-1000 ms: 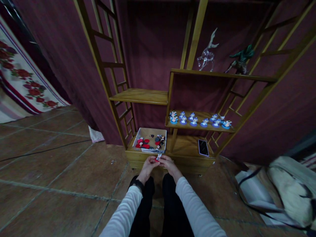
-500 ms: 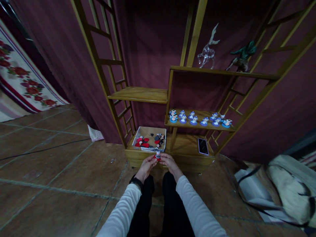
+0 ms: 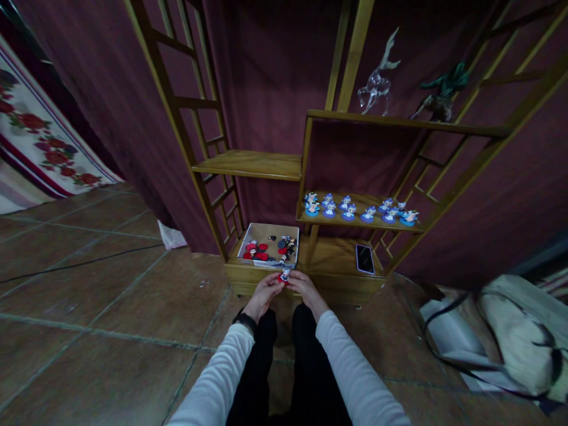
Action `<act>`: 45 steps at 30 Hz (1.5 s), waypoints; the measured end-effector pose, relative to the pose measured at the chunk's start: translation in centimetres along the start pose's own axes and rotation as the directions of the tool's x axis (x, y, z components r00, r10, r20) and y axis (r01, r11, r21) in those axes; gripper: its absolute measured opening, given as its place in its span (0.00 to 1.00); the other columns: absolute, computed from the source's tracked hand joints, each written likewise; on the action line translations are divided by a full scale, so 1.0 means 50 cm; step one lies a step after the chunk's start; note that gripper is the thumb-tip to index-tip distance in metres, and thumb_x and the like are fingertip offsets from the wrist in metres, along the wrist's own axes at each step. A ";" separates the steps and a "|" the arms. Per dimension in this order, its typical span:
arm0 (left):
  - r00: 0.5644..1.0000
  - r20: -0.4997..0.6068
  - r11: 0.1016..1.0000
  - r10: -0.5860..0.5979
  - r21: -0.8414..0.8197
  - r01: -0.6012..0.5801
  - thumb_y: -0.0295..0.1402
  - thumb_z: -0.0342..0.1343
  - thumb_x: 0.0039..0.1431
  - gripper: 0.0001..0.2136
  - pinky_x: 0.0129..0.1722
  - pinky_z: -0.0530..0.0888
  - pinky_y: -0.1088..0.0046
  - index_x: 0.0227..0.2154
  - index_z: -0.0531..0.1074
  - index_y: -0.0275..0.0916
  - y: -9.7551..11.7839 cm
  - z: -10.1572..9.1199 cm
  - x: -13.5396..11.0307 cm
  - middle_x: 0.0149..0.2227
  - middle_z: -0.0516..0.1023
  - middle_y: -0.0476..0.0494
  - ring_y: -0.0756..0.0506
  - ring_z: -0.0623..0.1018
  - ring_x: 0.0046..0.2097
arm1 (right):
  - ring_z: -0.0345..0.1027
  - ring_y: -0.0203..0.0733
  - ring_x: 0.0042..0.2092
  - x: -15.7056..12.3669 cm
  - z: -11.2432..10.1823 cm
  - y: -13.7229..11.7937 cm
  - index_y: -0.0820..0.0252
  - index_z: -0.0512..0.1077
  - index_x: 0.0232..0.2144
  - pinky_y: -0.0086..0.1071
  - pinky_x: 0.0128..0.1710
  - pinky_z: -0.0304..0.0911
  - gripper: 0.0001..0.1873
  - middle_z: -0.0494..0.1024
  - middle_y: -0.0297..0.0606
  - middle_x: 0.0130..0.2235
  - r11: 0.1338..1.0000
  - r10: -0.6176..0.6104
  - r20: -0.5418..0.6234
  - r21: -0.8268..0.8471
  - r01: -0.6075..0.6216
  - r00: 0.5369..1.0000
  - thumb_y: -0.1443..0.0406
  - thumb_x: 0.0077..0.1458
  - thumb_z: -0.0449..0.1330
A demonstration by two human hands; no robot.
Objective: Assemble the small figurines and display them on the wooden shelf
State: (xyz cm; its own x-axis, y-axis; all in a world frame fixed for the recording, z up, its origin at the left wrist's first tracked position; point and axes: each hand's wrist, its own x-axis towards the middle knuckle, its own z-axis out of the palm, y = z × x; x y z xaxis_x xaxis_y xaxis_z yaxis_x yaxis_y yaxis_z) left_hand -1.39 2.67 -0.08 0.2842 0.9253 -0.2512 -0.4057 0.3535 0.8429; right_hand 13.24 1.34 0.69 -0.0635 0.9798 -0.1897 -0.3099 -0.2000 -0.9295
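A small figurine (image 3: 285,274) on a red base is held between both hands, just in front of the low cabinet. My left hand (image 3: 264,293) grips it from the left, with a dark band on that wrist. From the right, the fingers of my right hand (image 3: 306,289) close on the same figurine. Right behind them stands an open cardboard box (image 3: 288,229) with several red, black and white figurine pieces (image 3: 260,251) in it. The figurine's finer details are too small to make out.
Several blue and purple figurines (image 3: 349,212) stand on the middle shelf. A phone (image 3: 365,259) lies on the lower right board. Higher up are a clear deer ornament (image 3: 376,89) and a green-and-brown statue (image 3: 444,94). A pale bag (image 3: 519,337) sits on the floor at right.
Both hands keep hold of the figurine, which sits slightly higher in view and looks a little tilted. The camera view has shifted slightly.
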 end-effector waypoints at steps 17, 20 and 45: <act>0.996 0.079 0.979 0.045 0.194 -0.059 0.28 0.67 0.33 0.20 0.32 0.67 0.75 0.35 0.72 0.38 0.010 0.005 -0.010 0.27 0.76 0.47 0.50 0.74 0.30 | 0.69 0.44 0.39 -0.005 0.008 0.018 0.52 0.71 0.38 0.38 0.44 0.61 0.16 0.75 0.34 0.37 0.891 -0.329 -0.042 -0.346 0.295 0.944 0.62 0.42 0.61; 0.995 0.093 0.977 0.034 0.208 -0.053 0.28 0.67 0.31 0.19 0.32 0.67 0.75 0.33 0.73 0.38 0.009 0.008 -0.009 0.26 0.76 0.48 0.50 0.74 0.29 | 0.69 0.44 0.39 -0.012 0.002 0.014 0.51 0.72 0.36 0.37 0.43 0.61 0.14 0.76 0.34 0.36 0.874 -0.336 -0.034 -0.383 0.299 0.941 0.62 0.43 0.61; 0.999 0.037 0.968 -0.027 0.252 0.017 0.39 0.65 0.36 0.27 0.36 0.70 0.74 0.43 0.72 0.39 0.049 0.021 -0.035 0.35 0.78 0.41 0.46 0.77 0.37 | 0.69 0.37 0.35 -0.133 -0.135 -0.402 0.57 0.70 0.40 0.31 0.37 0.65 0.17 0.76 0.35 0.35 0.612 -0.615 0.019 -0.619 0.493 0.788 0.58 0.46 0.59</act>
State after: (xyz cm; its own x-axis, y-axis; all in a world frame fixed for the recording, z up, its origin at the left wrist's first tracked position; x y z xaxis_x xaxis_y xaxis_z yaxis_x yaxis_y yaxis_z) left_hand -1.98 1.79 2.94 0.3268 0.9098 -0.2560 -0.1689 0.3227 0.9313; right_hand 26.29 -1.14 18.50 0.1224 0.8952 0.4286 0.3658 0.3607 -0.8580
